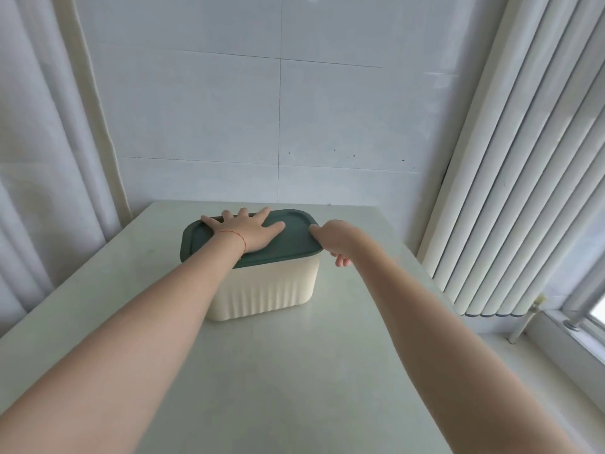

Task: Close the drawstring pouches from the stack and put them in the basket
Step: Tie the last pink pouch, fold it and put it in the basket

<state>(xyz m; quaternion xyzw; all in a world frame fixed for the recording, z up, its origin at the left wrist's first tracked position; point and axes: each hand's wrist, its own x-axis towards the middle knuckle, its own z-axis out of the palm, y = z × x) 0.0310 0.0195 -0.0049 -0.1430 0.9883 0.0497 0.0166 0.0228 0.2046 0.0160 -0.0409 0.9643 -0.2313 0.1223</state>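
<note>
A cream ribbed basket (pixel 268 290) stands in the middle of the table, covered by a dark green lid (pixel 294 244). My left hand (pixel 248 229) lies flat on the lid with fingers spread; a thin red string circles its wrist. My right hand (pixel 334 239) grips the lid's right edge, thumb on top and fingers curled under the rim. No drawstring pouches are in view; the basket's inside is hidden by the lid.
The pale table (pixel 294 371) reaches to a white tiled wall behind. White curtains (pixel 39 158) hang at the left. Vertical blinds (pixel 523 191) and a window sill (pixel 556 348) lie at the right.
</note>
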